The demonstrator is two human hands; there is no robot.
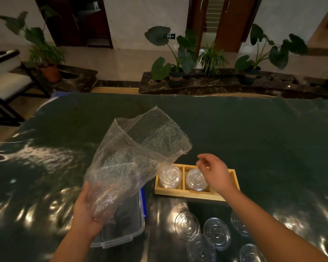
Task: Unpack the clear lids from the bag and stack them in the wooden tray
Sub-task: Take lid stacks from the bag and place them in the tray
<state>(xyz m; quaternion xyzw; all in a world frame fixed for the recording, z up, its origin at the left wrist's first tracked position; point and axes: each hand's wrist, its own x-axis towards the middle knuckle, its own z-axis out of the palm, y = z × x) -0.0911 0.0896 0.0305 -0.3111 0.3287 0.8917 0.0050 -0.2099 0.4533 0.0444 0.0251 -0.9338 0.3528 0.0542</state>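
Left hand [87,208] holds the crumpled clear plastic bag [133,154] from below near its closed bottom end, palm up, fingers clamped around the bunched film; bag's long axis runs up and away to the right, open mouth flaring at the far end above the dark green plastic-covered table [254,133]. Bag looks mostly empty; can't tell through the wrinkles if a lid is left in the gripped end. Right hand [214,173] hovers over the light wooden three-compartment tray [197,194], fingers loosely curled with thumb and forefinger near each other, holding nothing visible — grip empty, slightly apart. Tray sits just right of the bag's lower part, long axis left to right. Left compartment holds a stack of clear round plastic lids [170,176], middle compartment a second lid stack [196,179]; right compartment is mostly hidden under the right wrist, contents can't tell. More loose clear lids [217,233] lie flat on the table near the person, several of them, just nearer than the tray and under the right forearm. A clear plastic storage box with blue latch [125,224] sits below the left hand and bag. Key relation: loose lids lie toward the person from the right hand, on its side, well apart from the left hand, so the right hand is the nearer one for them; judged next step is pulling back and down to the loose lids, then carrying them forward to the tray, likely the right compartment. Task judged partway done.
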